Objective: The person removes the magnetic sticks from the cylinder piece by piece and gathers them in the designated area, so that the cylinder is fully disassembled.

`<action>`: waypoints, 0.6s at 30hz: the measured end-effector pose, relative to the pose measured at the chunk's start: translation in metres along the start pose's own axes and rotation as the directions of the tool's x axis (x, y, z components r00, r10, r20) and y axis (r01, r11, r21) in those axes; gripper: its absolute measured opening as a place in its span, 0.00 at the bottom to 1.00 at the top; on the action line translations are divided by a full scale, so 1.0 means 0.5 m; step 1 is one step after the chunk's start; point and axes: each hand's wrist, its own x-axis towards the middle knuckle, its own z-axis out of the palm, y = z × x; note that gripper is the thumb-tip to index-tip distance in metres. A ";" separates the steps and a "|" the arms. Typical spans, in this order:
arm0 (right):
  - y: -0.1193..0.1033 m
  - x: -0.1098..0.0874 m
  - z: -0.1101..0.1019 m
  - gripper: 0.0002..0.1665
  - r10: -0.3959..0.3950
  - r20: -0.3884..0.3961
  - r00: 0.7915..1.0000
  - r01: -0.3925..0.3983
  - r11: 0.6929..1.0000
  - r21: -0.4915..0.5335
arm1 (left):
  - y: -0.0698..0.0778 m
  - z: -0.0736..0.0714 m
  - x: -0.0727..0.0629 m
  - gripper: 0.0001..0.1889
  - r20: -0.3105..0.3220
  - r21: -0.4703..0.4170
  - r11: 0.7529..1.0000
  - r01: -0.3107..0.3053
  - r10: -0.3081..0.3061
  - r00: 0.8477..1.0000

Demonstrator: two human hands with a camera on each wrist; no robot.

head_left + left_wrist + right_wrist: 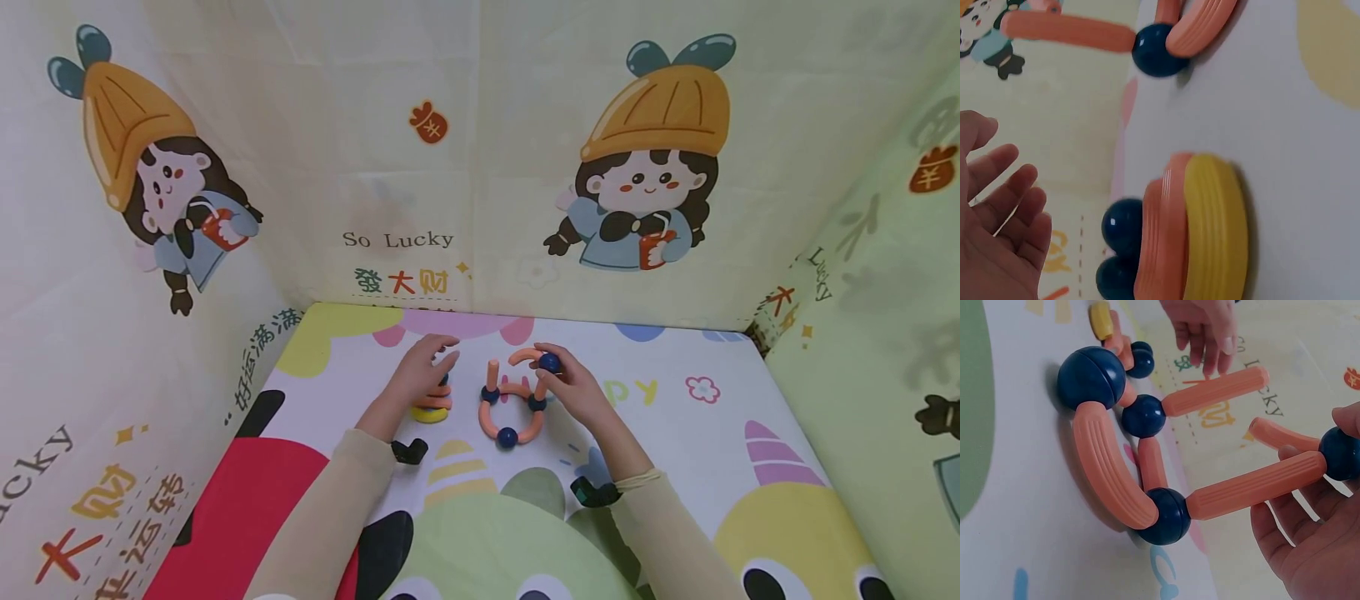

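A ring of curved orange magnetic rods and dark blue balls lies on the table mat. Two straight orange rods stand up from its balls. At the top of the right-hand upright, my right hand pinches a blue ball, from which a curved orange rod sticks out to the left. My left hand holds nothing; its fingers are relaxed above a small stack of loose pieces. That stack has a yellow curved rod, orange rods and blue balls.
The mat carries printed cartoon figures. Printed cloth walls rise behind it and at both sides. A dark wrist strap is on the right wrist, another on the left.
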 end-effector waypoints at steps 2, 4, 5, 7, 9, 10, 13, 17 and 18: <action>0.000 0.000 0.000 0.28 -0.002 0.001 1.000 0.002 1.000 0.003 | 0.012 0.011 -0.002 0.22 0.033 0.008 0.999 -0.036 0.036 0.999; -0.001 0.000 0.001 0.28 0.000 0.001 1.000 0.000 1.000 0.010 | 0.020 0.023 -0.005 0.22 0.071 0.011 0.998 -0.066 0.065 0.995; -0.001 -0.001 0.000 0.28 -0.008 0.003 1.000 0.008 1.000 0.013 | 0.023 0.029 -0.006 0.22 0.090 0.010 0.997 -0.075 0.074 0.993; -0.001 0.000 0.000 0.28 -0.018 0.007 1.000 0.018 1.000 0.018 | 0.026 0.043 -0.009 0.23 0.127 0.005 0.997 -0.081 0.079 0.989; -0.001 0.000 0.000 0.29 -0.025 0.009 1.000 0.025 0.999 0.024 | 0.026 0.057 -0.010 0.23 0.160 0.004 0.997 -0.080 0.078 0.984; -0.001 0.001 0.000 0.29 -0.029 0.011 1.000 0.028 0.999 0.027 | 0.026 0.064 -0.011 0.23 0.173 0.002 0.997 -0.076 0.074 0.982; 0.000 0.001 0.000 0.29 -0.021 0.012 1.000 0.020 0.999 0.035 | 0.026 0.085 -0.013 0.23 0.211 0.000 0.998 -0.062 0.061 0.976; 0.001 0.001 0.000 0.28 -0.022 0.014 1.000 0.022 0.999 0.047 | 0.028 0.105 -0.015 0.17 0.230 -0.022 0.998 -0.060 0.063 0.971; 0.002 0.001 0.000 0.28 -0.027 0.016 1.000 0.026 0.998 0.052 | 0.029 0.108 -0.017 0.15 0.226 -0.024 0.998 -0.061 0.065 0.972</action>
